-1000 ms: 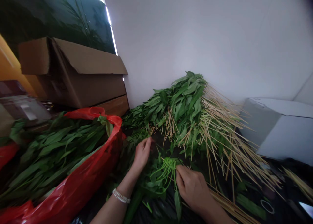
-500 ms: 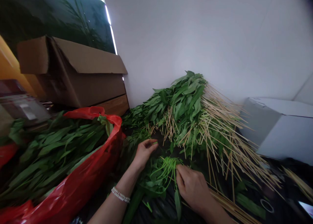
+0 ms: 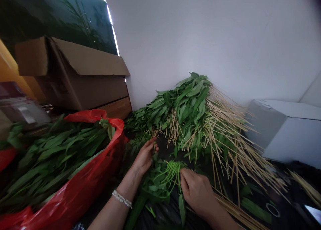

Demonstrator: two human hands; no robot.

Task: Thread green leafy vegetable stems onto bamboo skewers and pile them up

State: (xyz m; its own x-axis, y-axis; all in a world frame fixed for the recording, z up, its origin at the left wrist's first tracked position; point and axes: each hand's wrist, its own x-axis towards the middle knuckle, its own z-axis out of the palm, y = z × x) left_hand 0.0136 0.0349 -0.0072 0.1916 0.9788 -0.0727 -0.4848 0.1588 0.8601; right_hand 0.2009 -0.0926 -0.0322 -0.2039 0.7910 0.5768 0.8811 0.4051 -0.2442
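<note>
In the head view my right hand (image 3: 197, 189) is closed at the right end of a row of bright green folded stems (image 3: 173, 169). Leaves of this bunch hang below, one long leaf beside my fingers. Whether a skewer runs through the stems is hidden by my hand. My left hand (image 3: 146, 154), with a beaded bracelet on its wrist, is up and left of the bunch, fingers curled around a thin green stem (image 3: 154, 146). Behind both hands lies a large heap of leafy greens (image 3: 193, 92) on bamboo skewers (image 3: 230, 129), their bare ends pointing right.
A red plastic bag (image 3: 100, 169) full of loose leafy greens (image 3: 57, 149) stands at left. Behind it is an open cardboard box (image 3: 97, 86). A white box (image 3: 296, 129) sits at right. More skewers (image 3: 235, 210) lie by my right forearm, near a pale ring (image 3: 273, 210).
My left hand has shifted slightly up and left and turned, its fingers now pointing more upward. My right hand stays in place on the folded stems.
</note>
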